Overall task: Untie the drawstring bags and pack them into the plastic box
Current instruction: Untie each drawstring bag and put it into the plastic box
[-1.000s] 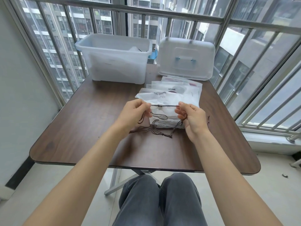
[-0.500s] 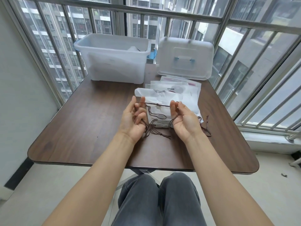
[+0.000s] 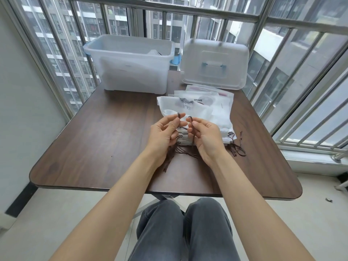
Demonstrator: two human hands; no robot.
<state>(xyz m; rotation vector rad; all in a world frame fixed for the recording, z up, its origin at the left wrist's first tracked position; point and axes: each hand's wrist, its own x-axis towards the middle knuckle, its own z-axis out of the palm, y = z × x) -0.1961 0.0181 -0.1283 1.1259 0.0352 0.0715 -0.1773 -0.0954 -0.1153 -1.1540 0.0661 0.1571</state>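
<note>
A dark brown wooden table with rounded corners (image 3: 94, 147) is carrying an open translucent plastic box (image 3: 130, 65), its translucent lid (image 3: 214, 63) leaning beside it, and a pile of white drawstring bags (image 3: 205, 110) with brown cords.

This is a closed-in balcony of a flat, high up in a city. Tall windows (image 3: 105, 25) with metal bars (image 3: 188, 8) go all the way round, and through them you can see big blocks of flats (image 3: 62, 34) with many floors. The wall (image 3: 17, 95) is plain and pale, and the floor (image 3: 301, 223) has light tiles. A small brown folding tabletop (image 3: 98, 140) fits snugly into the corner. A person sits at it in grey jeans (image 3: 184, 232).
</note>
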